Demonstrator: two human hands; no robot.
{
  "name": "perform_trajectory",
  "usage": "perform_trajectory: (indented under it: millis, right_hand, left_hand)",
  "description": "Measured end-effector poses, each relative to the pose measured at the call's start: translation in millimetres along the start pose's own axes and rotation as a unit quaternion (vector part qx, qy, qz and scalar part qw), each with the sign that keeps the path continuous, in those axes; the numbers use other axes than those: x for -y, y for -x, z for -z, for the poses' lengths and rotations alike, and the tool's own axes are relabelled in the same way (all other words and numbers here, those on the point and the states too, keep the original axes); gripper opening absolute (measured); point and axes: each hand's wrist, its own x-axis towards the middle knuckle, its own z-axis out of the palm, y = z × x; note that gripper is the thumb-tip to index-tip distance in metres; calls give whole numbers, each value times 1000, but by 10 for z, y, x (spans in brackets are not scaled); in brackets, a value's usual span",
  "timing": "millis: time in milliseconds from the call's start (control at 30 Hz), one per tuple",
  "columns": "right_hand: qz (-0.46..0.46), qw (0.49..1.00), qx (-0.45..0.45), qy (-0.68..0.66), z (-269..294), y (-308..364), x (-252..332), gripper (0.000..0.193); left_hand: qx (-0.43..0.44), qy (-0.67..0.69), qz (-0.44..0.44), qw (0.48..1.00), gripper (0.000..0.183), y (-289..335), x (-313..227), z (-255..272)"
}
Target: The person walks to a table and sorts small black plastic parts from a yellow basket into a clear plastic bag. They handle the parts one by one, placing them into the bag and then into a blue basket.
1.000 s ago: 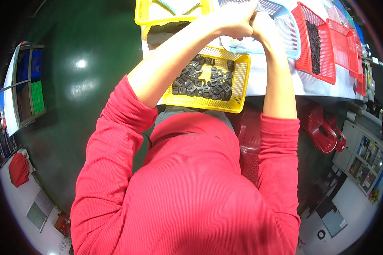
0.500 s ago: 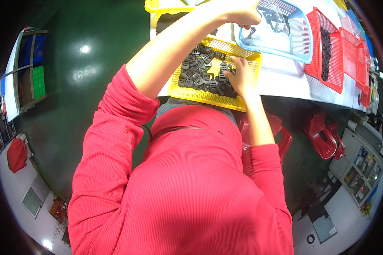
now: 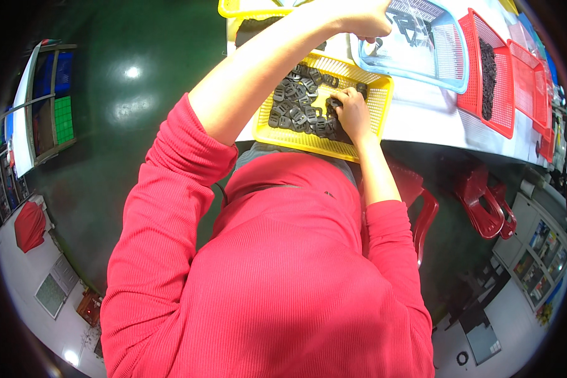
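My left hand point(image 3: 368, 20) is closed at the top of the view, over the near left corner of a light blue basket point(image 3: 457, 79). It grips the edge of a clear plastic bag point(image 3: 416, 14), through which several black plastic pieces show. My right hand point(image 3: 354, 114) is down in a yellow basket point(image 3: 384, 104), its fingers drawn together on black plastic buckles point(image 3: 332, 106). Many more loose buckles point(image 3: 291, 94) lie heaped in the left and middle of that basket. The fingers hide how many buckles the right hand holds.
A red basket point(image 3: 505, 101) with small black parts stands right of the blue one, with another red basket point(image 3: 528, 79) beyond. Black material point(image 3: 252, 28) sits behind the yellow basket. Red plastic chairs point(image 3: 482, 201) stand by the white table point(image 3: 422, 123).
My right hand's fingers have closed from a spread pose onto buckles near the basket's right side. The left hand keeps its place. The whole view has shifted slightly.
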Motion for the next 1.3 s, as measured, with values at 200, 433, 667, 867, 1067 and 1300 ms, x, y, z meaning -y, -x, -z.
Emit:
perform_trajectory:
  millis: [200, 433, 667, 867, 1067, 1300]
  right_hand:
    - [-184, 958, 49, -213, 131, -120, -77, 24]
    - [-255, 561, 86, -783, 504, -33, -61, 28]
    - [-290, 816, 100, -491, 331, -120, -206, 27]
    - [-42, 993, 106, 14, 287, -61, -13, 28]
    - [30, 993, 112, 25, 198, -6, -113, 23]
    - [22, 978, 200, 56, 289, -166, -82, 24]
  left_hand:
    - [-3, -8, -1, 1000, 22, -8, -15, -7]
    - [-11, -18, 3, 1000, 21, -2, -25, -3]
    - [-51, -23, -19, 998, 19, -9, -78, -36]
    - [-65, -58, -75, 993, 15, 39, 73, -148]
    - [-23, -16, -27, 999, 14, 77, 7, -85]
    - [-18, -17, -8, 1000, 15, 92, -52, -49]
